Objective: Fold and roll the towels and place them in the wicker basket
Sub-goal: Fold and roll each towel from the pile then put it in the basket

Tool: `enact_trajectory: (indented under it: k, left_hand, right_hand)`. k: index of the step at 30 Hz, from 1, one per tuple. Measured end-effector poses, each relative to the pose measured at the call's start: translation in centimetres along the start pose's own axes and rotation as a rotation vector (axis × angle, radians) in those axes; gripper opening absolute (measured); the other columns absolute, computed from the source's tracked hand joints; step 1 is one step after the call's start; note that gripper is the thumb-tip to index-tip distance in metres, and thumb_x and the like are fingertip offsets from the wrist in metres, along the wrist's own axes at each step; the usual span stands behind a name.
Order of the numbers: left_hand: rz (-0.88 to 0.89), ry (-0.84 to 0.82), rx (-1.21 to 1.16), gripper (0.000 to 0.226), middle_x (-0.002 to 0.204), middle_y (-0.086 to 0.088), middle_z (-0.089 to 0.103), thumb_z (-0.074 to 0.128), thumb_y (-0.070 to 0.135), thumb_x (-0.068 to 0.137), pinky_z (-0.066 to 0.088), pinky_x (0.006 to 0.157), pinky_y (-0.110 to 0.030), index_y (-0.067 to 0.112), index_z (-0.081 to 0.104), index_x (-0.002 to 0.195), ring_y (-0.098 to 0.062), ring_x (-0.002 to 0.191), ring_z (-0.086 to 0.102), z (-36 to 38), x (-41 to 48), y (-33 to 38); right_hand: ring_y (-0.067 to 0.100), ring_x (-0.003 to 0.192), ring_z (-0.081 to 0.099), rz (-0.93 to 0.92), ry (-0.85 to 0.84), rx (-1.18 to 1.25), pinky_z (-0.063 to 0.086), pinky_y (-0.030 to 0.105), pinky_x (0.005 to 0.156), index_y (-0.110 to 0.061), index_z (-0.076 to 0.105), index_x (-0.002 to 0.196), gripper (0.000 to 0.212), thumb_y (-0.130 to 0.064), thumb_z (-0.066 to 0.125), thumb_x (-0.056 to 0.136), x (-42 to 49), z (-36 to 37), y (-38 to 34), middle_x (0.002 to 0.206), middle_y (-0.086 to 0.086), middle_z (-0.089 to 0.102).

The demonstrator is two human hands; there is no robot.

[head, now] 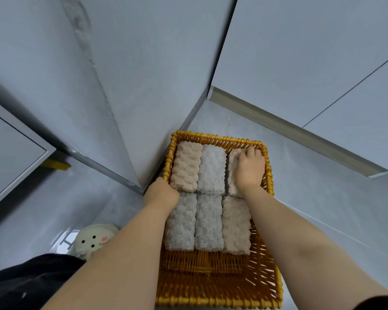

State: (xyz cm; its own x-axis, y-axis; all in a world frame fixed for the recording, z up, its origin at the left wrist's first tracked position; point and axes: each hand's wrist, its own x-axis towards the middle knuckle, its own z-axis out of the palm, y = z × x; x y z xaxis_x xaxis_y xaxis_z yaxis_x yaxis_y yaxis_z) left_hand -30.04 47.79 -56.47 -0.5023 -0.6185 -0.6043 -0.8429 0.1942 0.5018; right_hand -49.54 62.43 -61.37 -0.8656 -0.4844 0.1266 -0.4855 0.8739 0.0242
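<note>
The fluffy beige rolled towel (pixel 232 175) is pressed into the woven yellow wicker basket's (pixel 169 161) far right corner by the right hand's (pixel 250 170) spread fingers (pixel 252 151), the left hand's (pixel 161 195) fingers being hidden at its left rim; released carelessly, the roll may unfurl.

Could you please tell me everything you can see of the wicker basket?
The wicker basket is a shallow, rectangular, open-topped tray of golden-yellow woven wicker with a braided rim. It sits flat on the grey floor, beside a wall corner. Six rolled towels fill its far part in two rows of three; its near bottom is bare. The left hand is at its left rim, fingers hidden; the right hand rests on the far right towel inside.
</note>
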Motion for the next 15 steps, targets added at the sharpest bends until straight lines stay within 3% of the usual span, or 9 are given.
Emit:
enact_trajectory:
  k: [3,6,9,12,15]
  left_hand:
    - [-0.011,0.015,0.023,0.036,0.110,-0.023,0.061,0.045,0.001,0.083,0.049,0.079,-0.043,-0.011,0.052,0.117,-0.036,0.098,0.058,0.3,0.4,-0.1]
    - [-0.032,0.042,0.098,0.019,0.106,-0.015,0.060,0.044,-0.002,0.085,0.048,0.077,-0.037,0.002,0.054,0.100,-0.032,0.097,0.057,0.2,0.6,-0.2]
    - [-0.032,0.058,0.142,0.015,0.102,-0.012,0.060,0.046,-0.002,0.082,0.045,0.071,-0.034,0.009,0.051,0.091,-0.031,0.096,0.057,0.0,0.7,-0.3]
    - [-0.043,0.064,0.188,0.018,0.104,-0.013,0.061,0.049,0.000,0.081,0.047,0.072,-0.036,0.007,0.055,0.097,-0.032,0.096,0.058,0.0,0.8,-0.1]
    - [-0.045,0.076,0.224,0.015,0.104,-0.012,0.060,0.049,0.001,0.083,0.048,0.074,-0.036,0.010,0.053,0.094,-0.031,0.098,0.058,0.1,0.8,0.0]
  right_hand:
    - [0.036,0.113,0.047,-0.040,-0.162,-0.048,0.039,0.041,0.095,0.005,0.058,0.116,0.033,-0.005,0.043,0.089,-0.4,0.0,-0.5,0.120,0.020,0.055]
    - [0.035,0.142,0.021,0.026,-0.205,0.129,0.019,0.037,0.117,0.001,0.033,0.140,0.048,-0.023,0.033,0.099,-2.4,1.2,-0.6,0.150,0.024,0.026]
    - [0.030,0.147,-0.003,0.098,-0.307,0.215,0.006,0.035,0.121,-0.003,0.011,0.150,0.062,-0.036,0.028,0.100,-4.3,2.9,-0.1,0.158,0.020,-0.002]
    - [0.032,0.147,-0.008,0.050,-0.398,0.094,0.003,0.038,0.121,-0.006,0.000,0.151,0.068,-0.042,0.025,0.099,-4.2,4.0,-0.2,0.158,0.019,-0.010]
    - [0.036,0.145,-0.015,-0.029,-0.471,-0.033,-0.003,0.042,0.119,-0.006,-0.009,0.150,0.080,-0.040,0.037,0.095,-3.9,4.7,-1.1,0.157,0.020,-0.017]
